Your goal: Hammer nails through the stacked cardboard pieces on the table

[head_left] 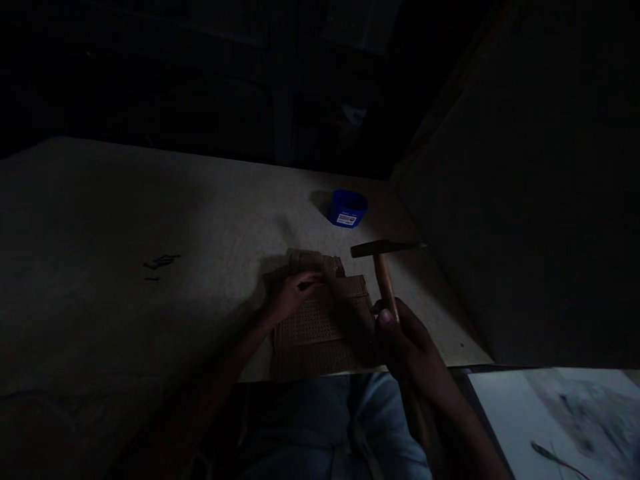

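Note:
In my right hand [407, 340] is a hammer [385, 280], its wooden handle gripped below the head and its narrow dark metal head raised above the table's right side. Folded ribbed cardboard [320, 350] lies at the table's near edge, in front of my lap. Over its upper part rests my left hand [295, 293], thumb and fingers brought together in a pinch; whatever is between the fingertips is too dark to make out. Several dark nails [163, 261] lie loose in a small group on the left of the table.
A blue plastic container [349, 209] with a white label stands beyond the cardboard on the pale tabletop [225, 200]. A dark upright panel [525, 200] borders the right side. At lower right, a thin cord [555, 457] lies on a lighter surface. The light is dim.

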`<state>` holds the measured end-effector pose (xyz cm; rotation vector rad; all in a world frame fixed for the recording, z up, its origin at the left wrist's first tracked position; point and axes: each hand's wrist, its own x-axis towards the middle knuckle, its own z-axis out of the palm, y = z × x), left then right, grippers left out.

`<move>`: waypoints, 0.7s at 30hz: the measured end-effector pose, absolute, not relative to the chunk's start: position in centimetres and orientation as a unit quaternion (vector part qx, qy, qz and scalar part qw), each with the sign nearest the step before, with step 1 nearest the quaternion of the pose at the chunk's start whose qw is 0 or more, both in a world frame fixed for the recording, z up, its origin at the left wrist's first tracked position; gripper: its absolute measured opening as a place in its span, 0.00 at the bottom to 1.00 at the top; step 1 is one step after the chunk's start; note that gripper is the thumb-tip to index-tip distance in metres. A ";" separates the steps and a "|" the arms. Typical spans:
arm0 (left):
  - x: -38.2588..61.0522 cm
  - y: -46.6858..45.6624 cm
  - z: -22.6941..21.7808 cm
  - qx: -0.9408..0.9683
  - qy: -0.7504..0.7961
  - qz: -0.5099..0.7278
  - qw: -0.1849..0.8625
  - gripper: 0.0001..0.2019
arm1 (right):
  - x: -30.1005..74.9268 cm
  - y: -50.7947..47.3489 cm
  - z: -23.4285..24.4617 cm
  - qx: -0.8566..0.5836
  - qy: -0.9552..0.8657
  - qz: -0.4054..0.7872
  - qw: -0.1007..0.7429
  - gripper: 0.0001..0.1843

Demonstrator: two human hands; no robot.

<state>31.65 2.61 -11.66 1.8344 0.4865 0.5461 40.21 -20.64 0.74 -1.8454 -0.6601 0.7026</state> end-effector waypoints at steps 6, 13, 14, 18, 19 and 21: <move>31.8 2.7 -11.8 0.773 0.216 0.239 0.547 0.09 | 39.1 -20.5 0.1 -0.761 -0.305 0.344 0.458 0.24; 31.9 2.5 -11.6 0.778 0.230 0.234 0.535 0.15 | 38.4 -19.7 -1.7 -0.774 -0.329 0.344 0.417 0.27; 31.9 2.4 -11.5 0.782 0.235 0.230 0.529 0.17 | 38.5 -19.5 -1.9 -0.773 -0.332 0.354 0.409 0.27; 31.9 2.3 -11.3 0.779 0.234 0.228 0.535 0.20 | 38.6 -19.6 -2.0 -0.779 -0.324 0.339 0.416 0.25; 31.9 2.3 -11.4 0.774 0.229 0.231 0.543 0.20 | 38.6 -19.7 -2.0 -0.782 -0.321 0.324 0.424 0.24; 31.9 2.2 -11.4 0.768 0.225 0.232 0.553 0.19 | 38.5 -19.7 -2.0 -0.789 -0.321 0.298 0.431 0.24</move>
